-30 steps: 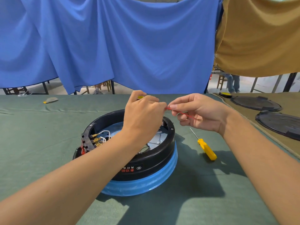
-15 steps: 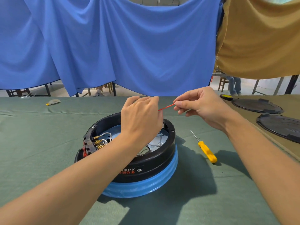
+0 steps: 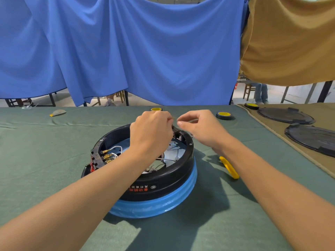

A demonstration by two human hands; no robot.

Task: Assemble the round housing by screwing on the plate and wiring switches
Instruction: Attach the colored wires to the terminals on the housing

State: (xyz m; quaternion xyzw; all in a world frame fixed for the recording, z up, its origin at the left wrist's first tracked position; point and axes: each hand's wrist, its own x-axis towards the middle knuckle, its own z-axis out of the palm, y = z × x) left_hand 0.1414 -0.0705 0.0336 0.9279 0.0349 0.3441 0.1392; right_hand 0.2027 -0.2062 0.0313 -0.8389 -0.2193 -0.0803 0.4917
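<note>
One round housing (image 3: 145, 180), black ring on a blue base, sits open side up at the middle of the green-clothed table (image 3: 45, 160), right in front of the person. Take the housing as the dial. Both hands are up at the 1 o'clock rim, nearly touching each other.

The left hand (image 3: 150, 133) reaches over the housing with its fingers curled, tips down by a small dark part on the rim. Its back hides the grip, so I cannot tell whether it holds anything. The right hand (image 3: 201, 129) has thumb and forefinger pinched tip to tip and the other fingers curled. Whether something thin sits in that pinch, I cannot tell; it's too blurred.

Inside the ring there's one metal plate (image 3: 174, 151). At 9 o'clock is one black switch block (image 3: 97, 159), showing three brass terminals (image 3: 107, 156) with white wires (image 3: 116, 147) looping off them.

One yellow screwdriver (image 3: 229, 169) lies at 3 o'clock, partly under the right forearm. I count three tape rolls with yellow centres: one at 12 (image 3: 156, 109) peeking over the left hand, one at 1 (image 3: 224, 115), and one farther out (image 3: 251, 105) on the tan cloth. Two black round lids (image 3: 285, 115) (image 3: 311, 138) lie out at 2 o'clock. One small grey-and-yellow scrap (image 3: 58, 112) sits at 10 o'clock. Behind hang one blue drape (image 3: 145, 51) and one tan drape (image 3: 290, 42).
</note>
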